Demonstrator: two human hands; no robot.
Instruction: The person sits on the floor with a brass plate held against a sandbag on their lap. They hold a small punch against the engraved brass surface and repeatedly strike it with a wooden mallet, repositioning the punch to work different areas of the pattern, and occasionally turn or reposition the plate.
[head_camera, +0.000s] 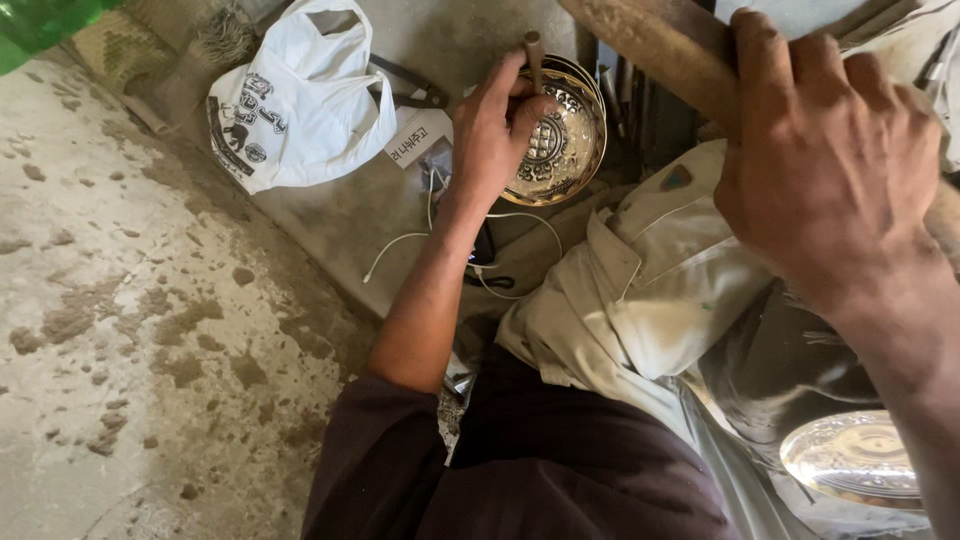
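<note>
left hand (495, 125) gripping punch (534, 60) on engraved brass bowl (565, 140)

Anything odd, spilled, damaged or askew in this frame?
Nothing looks broken or spilled. The floor is rough and pitted. A white cable and a plastic bag lie loose beside the embossed brass bowl. The left hand holds a tool there; the right hand grips a wooden handle.

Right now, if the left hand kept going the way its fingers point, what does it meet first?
The left hand points up-frame, over the engraved brass bowl. Its fingers already hold a thin tool there, so likely the bowl's patterned face first; depth is unclear.
</note>
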